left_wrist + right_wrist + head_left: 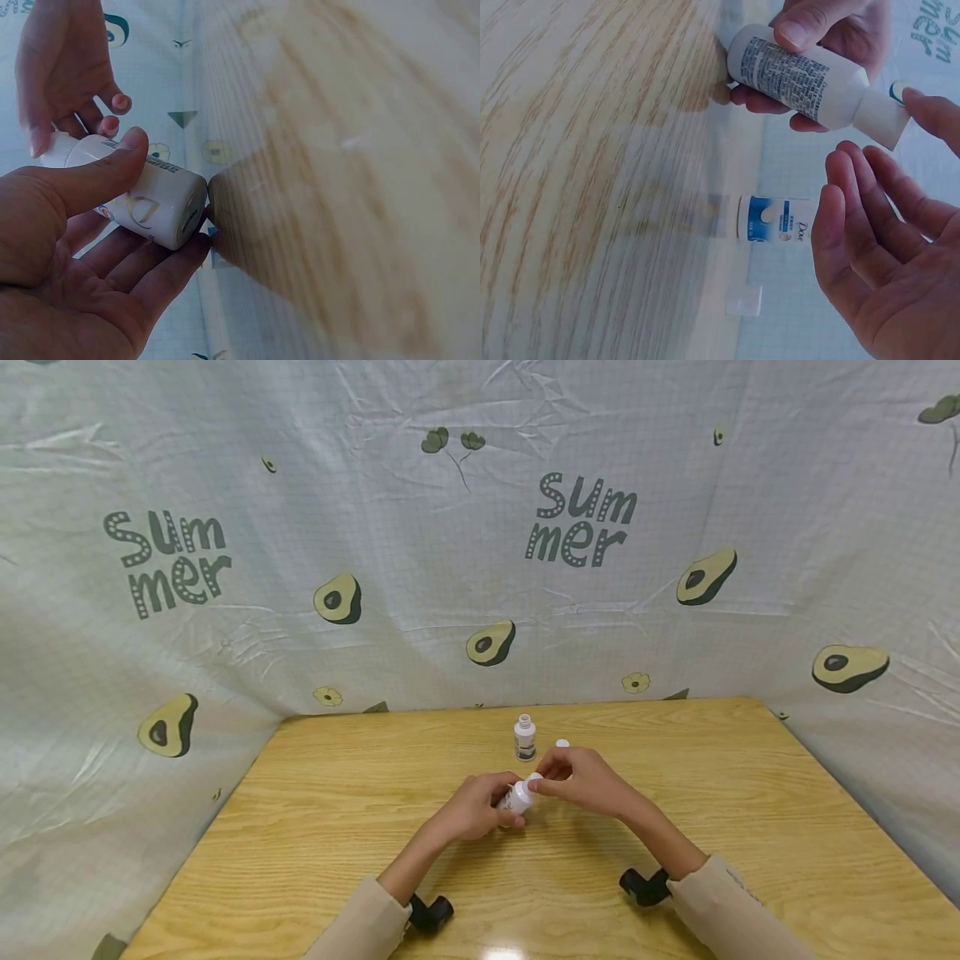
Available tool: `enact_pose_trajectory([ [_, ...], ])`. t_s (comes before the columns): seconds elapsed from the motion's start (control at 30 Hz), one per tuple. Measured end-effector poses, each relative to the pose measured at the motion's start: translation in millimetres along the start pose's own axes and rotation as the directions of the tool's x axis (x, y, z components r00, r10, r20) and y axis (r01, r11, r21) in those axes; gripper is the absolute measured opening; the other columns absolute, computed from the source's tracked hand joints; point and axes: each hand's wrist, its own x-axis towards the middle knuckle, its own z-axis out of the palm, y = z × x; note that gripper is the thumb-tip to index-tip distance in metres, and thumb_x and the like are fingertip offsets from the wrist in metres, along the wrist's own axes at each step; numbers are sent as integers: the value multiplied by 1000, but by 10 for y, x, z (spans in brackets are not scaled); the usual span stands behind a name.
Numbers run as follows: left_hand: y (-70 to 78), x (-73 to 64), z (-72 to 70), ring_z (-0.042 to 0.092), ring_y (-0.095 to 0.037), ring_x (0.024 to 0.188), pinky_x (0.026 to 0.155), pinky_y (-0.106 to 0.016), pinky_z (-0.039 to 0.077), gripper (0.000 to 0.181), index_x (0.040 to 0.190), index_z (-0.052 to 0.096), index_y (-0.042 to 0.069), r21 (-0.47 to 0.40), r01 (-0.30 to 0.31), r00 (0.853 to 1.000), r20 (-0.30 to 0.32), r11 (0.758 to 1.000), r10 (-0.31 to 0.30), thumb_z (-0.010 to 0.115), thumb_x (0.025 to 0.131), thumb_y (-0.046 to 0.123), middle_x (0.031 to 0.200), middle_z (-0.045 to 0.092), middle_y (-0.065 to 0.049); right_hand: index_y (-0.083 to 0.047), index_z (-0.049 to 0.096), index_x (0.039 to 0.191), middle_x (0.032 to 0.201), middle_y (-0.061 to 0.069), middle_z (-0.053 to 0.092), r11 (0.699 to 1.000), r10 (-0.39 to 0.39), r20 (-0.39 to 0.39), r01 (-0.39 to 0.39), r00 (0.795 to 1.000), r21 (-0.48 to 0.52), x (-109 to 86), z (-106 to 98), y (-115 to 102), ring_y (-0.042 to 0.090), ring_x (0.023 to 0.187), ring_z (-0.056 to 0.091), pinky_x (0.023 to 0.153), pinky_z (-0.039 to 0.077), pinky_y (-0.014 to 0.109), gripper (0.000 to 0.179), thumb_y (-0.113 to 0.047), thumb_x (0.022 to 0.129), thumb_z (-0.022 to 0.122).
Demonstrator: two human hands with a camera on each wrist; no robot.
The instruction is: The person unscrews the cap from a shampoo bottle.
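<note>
"What's the worktop [322, 802] like?"
"Grained wood by its look, smooth and glossy enough to throw back a light."
"And the held bottle [799, 79]?"
"Smooth white plastic with a soft sheen; its cap [881, 118] looks plastic too, as does the standing bottle [525, 741]."
"The backdrop [420, 543]?"
"Thin printed sheeting, creased, faintly shiny. The sleeves [366, 920] look like matt cloth."

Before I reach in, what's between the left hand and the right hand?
A tilted white bottle, gripped by the left hand, its cap touched by the right hand, as the head view shows.
</note>
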Motion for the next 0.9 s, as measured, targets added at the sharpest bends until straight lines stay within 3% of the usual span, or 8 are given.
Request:
enact_pose_trajectory([
  [0.17,7,-4,-1,62,-13,87,77,-31,50,30,119,70,12,1,3,1000,3,1000,-3,80,91,13,105,75,-5,-8,75,99,92,2,74,1000,9,10,-9,1000,8,3,0,7,12,84,63,75,52,26,22,-30,95,75],
  [0.47,-2,1,-2,61,-12,86,75,-30,49,30,119,70,11,15,3,1000,-7,1000,-3,80,91,14,102,74,-4,-6,73,108,96,4,73,998,-62,33,62,998,9,5,-19,-1,9,85,64,78,55,30,22,-24,95,76],
  [0.9,-6,1,9,61,-12,86,76,-30,48,30,118,70,12,29,7,1000,-11,1000,-6,81,90,15,101,74,-3,-5,72,109,99,7,71,997,-74,44,72,996,41,-8,-15,22,10,86,64,76,55,25,20,-18,95,76],
])
